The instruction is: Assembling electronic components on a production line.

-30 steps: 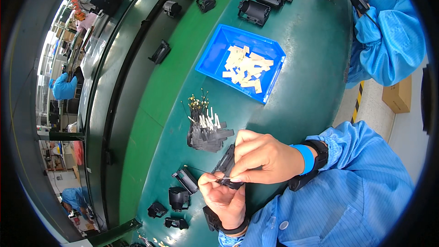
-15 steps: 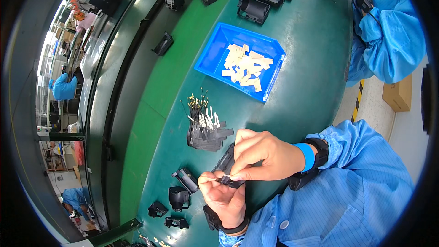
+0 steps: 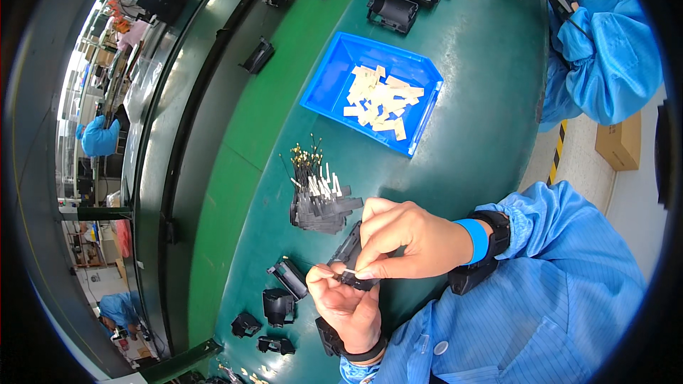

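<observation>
My left hand (image 3: pixel 348 309) holds a black plastic housing (image 3: pixel 347 247) from below, low over the green table. My right hand (image 3: pixel 413 242) reaches across it, thumb and forefinger pinching a slim white piece (image 3: pixel 349 271) against the housing's near end. That piece looks like the white-sleeved end of a thin cable, though the fingers cover most of it. Just beyond my hands lies a bundle of flat black strips with thin cables (image 3: pixel 320 199), their white sleeves and brass-coloured tips pointing away. Left of my left hand stand several similar black housings (image 3: pixel 278 306).
A blue bin (image 3: pixel 324 92) with pale yellow paper pieces stands farther back. Black parts (image 3: pixel 257 55) sit on the green belt at the left. More black housings (image 3: pixel 392 13) are at the far end, near another person's blue sleeve (image 3: pixel 605 64). A cardboard box (image 3: pixel 619 144) is at the right.
The black parts on the green belt have shifted away, toward the far end. My hands keep nearly the same pose on the housing and the white piece.
</observation>
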Demonstrator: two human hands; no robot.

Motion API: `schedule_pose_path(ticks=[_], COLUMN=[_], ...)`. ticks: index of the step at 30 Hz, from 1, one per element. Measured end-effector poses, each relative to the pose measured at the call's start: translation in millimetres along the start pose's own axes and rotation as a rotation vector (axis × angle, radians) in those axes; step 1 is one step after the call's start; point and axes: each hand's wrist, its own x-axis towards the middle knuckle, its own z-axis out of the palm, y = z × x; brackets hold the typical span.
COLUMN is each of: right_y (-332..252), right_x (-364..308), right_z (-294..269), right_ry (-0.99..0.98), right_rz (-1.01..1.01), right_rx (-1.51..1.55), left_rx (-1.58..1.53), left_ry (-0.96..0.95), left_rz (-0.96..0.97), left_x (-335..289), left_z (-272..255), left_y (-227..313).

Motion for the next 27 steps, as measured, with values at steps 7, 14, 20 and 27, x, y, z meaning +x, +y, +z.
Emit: schedule_pose_path(ticks=[7,14,20,27], right_y=[0.5,0.0,0.1,0.2], right_x=[-0.4,-1.1,-0.7,-1.1], right_z=[0.8,1.2,1.4,2.5], right_ry=[0.003,0.024,0.018,0.033], right_rz=[-0.007,-0.018,-0.009,-0.016], right_rx=[-0.015,-0.018,-0.027,-0.032], left_rx=[-0.031,-0.003,0.005,-0.014], left_ry=[0.027,0.006,0.023,0.006], left_rz=[-0.01,0.004,0.017,0.015], left_x=[-0.7,-0.3,-0.2,-0.4], left_z=[3.1,3.2,3.1,2.1], left_y=[1.7,-0.3,-0.6,-0.6])
